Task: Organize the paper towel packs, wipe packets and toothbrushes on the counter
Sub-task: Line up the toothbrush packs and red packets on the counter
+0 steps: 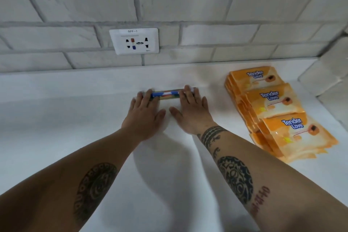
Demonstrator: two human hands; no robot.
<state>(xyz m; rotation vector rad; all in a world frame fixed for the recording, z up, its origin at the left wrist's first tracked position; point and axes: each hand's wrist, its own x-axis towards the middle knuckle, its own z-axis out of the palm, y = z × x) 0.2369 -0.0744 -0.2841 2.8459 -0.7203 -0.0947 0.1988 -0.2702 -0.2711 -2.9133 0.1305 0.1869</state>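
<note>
On the white desk (75,118), orange wipe packets (271,100) lie overlapped in a row at three o'clock; they look soft and slippery. Our left grip (145,113) and right grip (190,111), both released with flat fingers, press on packaged toothbrushes (166,94) at twelve o'clock. We judge these light, stiff and prone to slide, best pinched at the ends.

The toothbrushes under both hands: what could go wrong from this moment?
1. The left hand and right hand press the toothbrushes with flat fingers, not gripping, so they may roll or slide apart on the smooth counter.
2. The wipe packets lie in overlapping, leaning stacks on the right; a sideways sweep of the right hand might topple them.
</note>
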